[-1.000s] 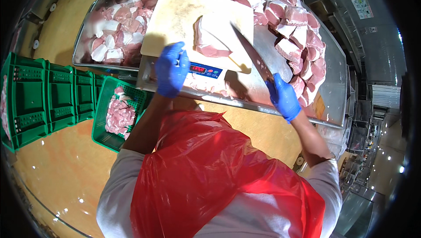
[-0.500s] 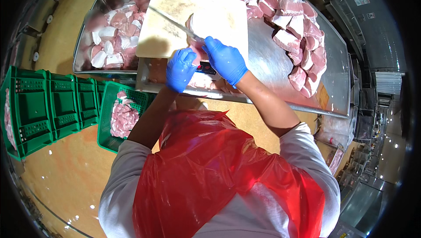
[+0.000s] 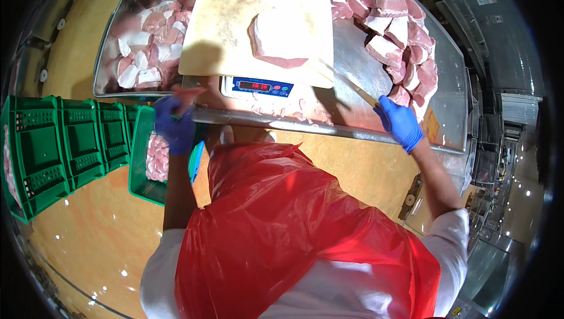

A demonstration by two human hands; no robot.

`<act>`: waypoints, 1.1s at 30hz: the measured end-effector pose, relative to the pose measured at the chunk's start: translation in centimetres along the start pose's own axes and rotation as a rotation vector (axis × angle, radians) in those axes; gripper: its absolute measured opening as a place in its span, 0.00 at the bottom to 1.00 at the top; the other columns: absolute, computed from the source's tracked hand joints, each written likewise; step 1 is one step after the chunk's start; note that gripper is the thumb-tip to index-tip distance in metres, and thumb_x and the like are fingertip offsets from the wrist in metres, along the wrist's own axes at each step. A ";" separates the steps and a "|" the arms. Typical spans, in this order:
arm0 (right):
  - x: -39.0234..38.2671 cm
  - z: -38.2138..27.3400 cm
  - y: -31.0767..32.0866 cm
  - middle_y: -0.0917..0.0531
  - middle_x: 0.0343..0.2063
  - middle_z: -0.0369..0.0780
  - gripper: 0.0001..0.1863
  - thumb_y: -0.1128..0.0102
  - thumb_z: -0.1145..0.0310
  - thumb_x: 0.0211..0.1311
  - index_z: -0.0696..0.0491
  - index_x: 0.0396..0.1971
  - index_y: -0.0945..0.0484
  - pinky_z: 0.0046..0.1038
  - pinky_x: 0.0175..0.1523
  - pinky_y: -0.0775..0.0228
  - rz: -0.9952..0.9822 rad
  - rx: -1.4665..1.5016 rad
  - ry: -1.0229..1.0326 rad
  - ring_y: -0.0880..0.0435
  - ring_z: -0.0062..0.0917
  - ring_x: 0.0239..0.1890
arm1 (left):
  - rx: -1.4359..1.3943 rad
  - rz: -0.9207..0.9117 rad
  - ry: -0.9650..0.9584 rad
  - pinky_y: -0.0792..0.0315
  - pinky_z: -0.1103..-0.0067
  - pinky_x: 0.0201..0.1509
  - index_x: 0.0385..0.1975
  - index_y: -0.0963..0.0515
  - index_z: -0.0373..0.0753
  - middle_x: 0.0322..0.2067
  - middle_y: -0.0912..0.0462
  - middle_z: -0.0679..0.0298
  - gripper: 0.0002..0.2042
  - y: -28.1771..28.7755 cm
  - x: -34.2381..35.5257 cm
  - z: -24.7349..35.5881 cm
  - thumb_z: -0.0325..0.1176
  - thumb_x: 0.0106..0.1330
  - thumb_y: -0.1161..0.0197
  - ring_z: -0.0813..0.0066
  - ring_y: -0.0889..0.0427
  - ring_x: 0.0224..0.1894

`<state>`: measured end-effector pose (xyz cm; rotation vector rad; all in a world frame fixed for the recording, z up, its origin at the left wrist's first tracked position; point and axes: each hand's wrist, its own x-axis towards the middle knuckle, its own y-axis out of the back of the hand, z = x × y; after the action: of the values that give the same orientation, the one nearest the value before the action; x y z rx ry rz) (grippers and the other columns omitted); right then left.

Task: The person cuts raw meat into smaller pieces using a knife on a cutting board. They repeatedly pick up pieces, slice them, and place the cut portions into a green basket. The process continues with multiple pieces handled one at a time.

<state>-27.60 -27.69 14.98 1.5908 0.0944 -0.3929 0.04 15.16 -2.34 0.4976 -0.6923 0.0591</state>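
Note:
My right hand, in a blue glove, grips a knife over the steel table's front right part. Its blade slants up and left toward the board's near right corner. My left hand, also blue-gloved and blurred by motion, is closed on a small strip of pink meat. It is over the near edge of a green crate that holds small meat trimmings. A thick block of meat with a white fat top lies on the white cutting board, touched by neither hand.
A digital scale shows its lit panel below the board. Left of it stands a steel tub of meat chunks. Many meat pieces are heaped along the steel table's right side. Scraps lie near its front edge. Green crates line the left.
My hands have parted from over the board. My left hand has gone left to the crate with a meat strip; my right has moved right with the knife. The block now lies free.

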 end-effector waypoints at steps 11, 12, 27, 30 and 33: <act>6.3 -11.3 -7.3 0.22 0.16 0.38 0.12 0.45 0.63 0.75 0.57 0.40 0.31 0.26 0.19 0.35 0.675 1.080 -0.372 0.24 0.18 0.14 | 0.271 -0.488 0.003 0.26 0.69 0.61 0.59 0.25 0.33 0.53 0.18 0.48 0.18 8.3 7.3 -9.0 0.24 0.69 0.44 0.54 0.17 0.55; 7.3 -11.4 -5.9 0.22 0.16 0.37 0.11 0.46 0.63 0.76 0.56 0.42 0.30 0.24 0.19 0.35 0.705 1.132 -0.328 0.24 0.17 0.15 | 0.123 -0.375 0.178 0.26 0.73 0.59 0.58 0.24 0.32 0.52 0.17 0.53 0.16 6.8 9.3 -8.1 0.26 0.71 0.43 0.65 0.17 0.52; 16.6 -9.2 -3.9 0.20 0.34 0.33 0.13 0.44 0.64 0.75 0.55 0.51 0.25 0.22 0.37 0.27 0.530 1.650 -0.155 0.23 0.15 0.32 | -0.965 -0.720 0.563 0.23 0.79 0.51 0.51 0.21 0.36 0.43 0.17 0.60 0.14 -12.2 9.3 0.5 0.31 0.67 0.35 0.75 0.18 0.46; 20.1 -11.5 -2.0 0.19 0.38 0.33 0.14 0.43 0.65 0.74 0.58 0.50 0.24 0.22 0.42 0.29 0.484 1.536 -0.147 0.24 0.15 0.37 | -1.170 -0.839 0.646 0.22 0.77 0.51 0.53 0.22 0.37 0.42 0.19 0.60 0.15 -17.0 7.8 3.2 0.32 0.68 0.35 0.73 0.18 0.48; 20.6 -15.2 1.4 0.19 0.38 0.36 0.14 0.44 0.67 0.73 0.61 0.50 0.25 0.24 0.45 0.29 0.580 1.264 0.006 0.24 0.17 0.39 | -1.725 -0.565 1.107 0.24 0.65 0.61 0.65 0.32 0.39 0.53 0.20 0.55 0.27 -18.9 10.4 6.7 0.36 0.67 0.38 0.61 0.20 0.55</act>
<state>-5.05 -16.55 10.18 2.7276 -0.7362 0.0728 8.11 -5.69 0.64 -1.0034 0.6209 -0.7055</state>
